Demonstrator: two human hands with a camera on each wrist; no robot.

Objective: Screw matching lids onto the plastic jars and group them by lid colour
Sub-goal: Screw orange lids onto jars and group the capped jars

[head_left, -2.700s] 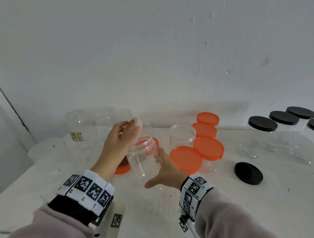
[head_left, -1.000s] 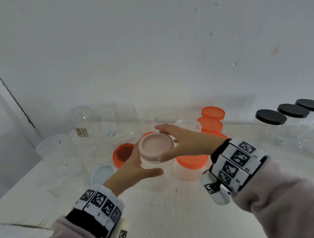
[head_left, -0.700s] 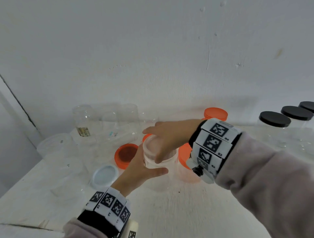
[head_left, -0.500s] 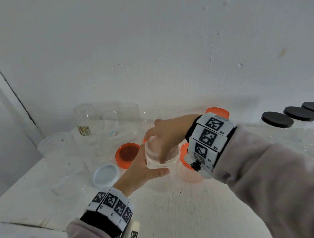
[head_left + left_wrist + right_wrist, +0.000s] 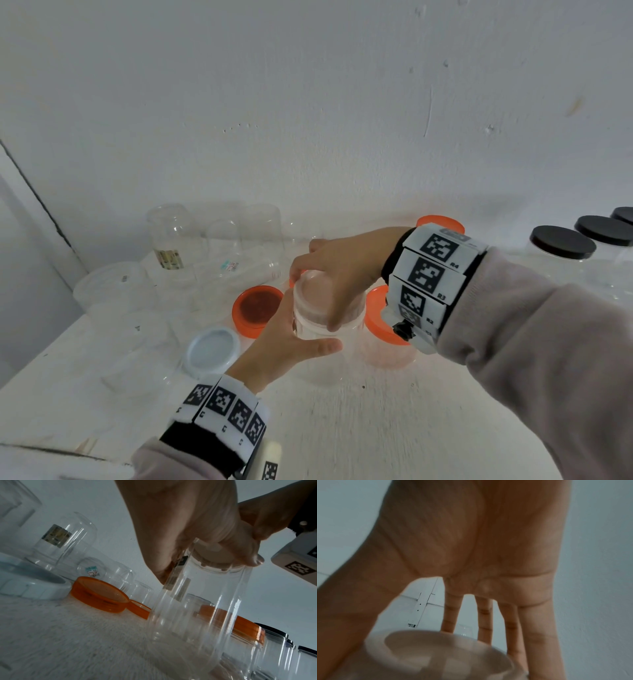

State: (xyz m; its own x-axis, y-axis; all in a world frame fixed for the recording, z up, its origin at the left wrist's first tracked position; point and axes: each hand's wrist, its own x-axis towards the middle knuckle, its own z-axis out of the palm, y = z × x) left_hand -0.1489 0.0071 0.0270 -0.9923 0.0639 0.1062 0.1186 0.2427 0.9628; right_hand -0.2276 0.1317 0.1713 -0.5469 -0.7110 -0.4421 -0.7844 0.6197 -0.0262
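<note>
Since a second ago the right hand (image 5: 346, 270) has been rotated over the clear lid (image 5: 317, 291), wrist swung round and fingers clamped on the rim: a tightening turn is judged under way. The clear jar (image 5: 322, 329) is kept upright near the table middle, gripped at the body by the left hand (image 5: 284, 342). Lid looks seated; grouping not yet done.

Surface: white table (image 5: 359, 428) against a plain white wall (image 5: 308, 102). Loose orange lid (image 5: 257, 308) and white lid (image 5: 212, 349) are seen to the left, black-lidded jars (image 5: 561, 246) far right.
</note>
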